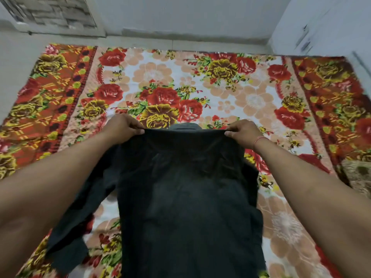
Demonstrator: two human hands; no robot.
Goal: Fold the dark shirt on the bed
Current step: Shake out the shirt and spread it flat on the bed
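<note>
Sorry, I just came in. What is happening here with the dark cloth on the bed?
A person is folding a dark shirt over a bed covered with a floral bedsheet. The left hand and the right hand each pinch one end of the shirt's far edge, which is stretched between them. The collar shows just beyond that edge. One sleeve lies spread to the left, so the fold is not yet finished.
</note>
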